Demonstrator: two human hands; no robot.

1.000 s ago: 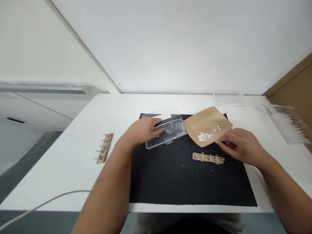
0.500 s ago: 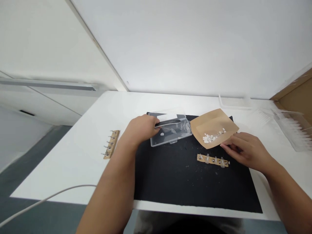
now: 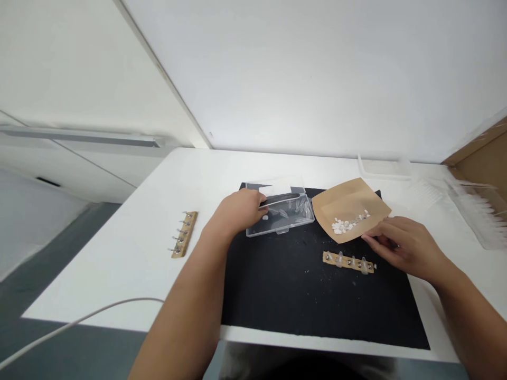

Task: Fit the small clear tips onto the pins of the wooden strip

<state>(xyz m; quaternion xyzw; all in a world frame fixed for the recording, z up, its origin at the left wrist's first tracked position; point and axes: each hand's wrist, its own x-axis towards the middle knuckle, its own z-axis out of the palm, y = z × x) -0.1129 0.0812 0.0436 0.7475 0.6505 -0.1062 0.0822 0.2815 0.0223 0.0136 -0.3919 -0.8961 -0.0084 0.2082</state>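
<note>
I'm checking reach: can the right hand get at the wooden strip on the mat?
Probably yes: the strip lies close to the right hand, with nothing seen in between. That hand seems to pinch the paper, though, so it may have to let go first.

Cable (image 3: 79, 320): cut by left edge. Carton (image 3: 484, 150): cut by right edge. Clear tray (image 3: 481, 214): blurred, contents indistinct. Specks (image 3: 307, 271): too small to identify. Right hand (image 3: 407, 245): curled fingers partly hidden.
</note>
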